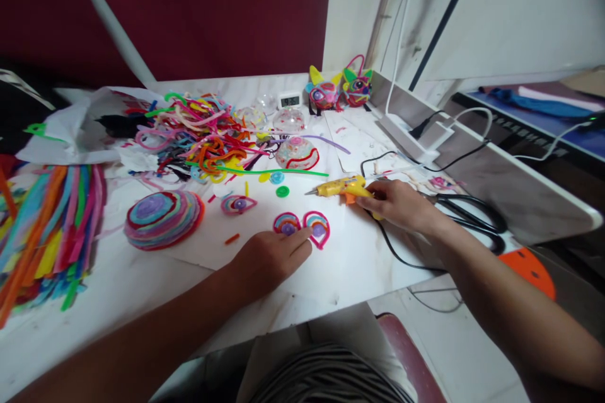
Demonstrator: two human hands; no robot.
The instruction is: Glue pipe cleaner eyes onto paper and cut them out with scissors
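Note:
My left hand [269, 258] rests on the white table [142, 277], fingers curled, its fingertips touching two small coiled pipe-cleaner pieces [302, 225] with pink rims and purple centres. My right hand [399, 203] is closed round the handle of a yellow glue gun [340, 187], whose nozzle points left just above the table. A black cord [401, 255] runs from the gun off the table edge.
A large coiled disc [163, 217] and a small eye-shaped coil [239, 203] lie to the left. A tangle of pipe cleaners [198, 135], clear domes [289, 119], a small clock [288, 99], two finished figures [338, 88], black scissors [467, 214] and a power strip [416, 138] surround them.

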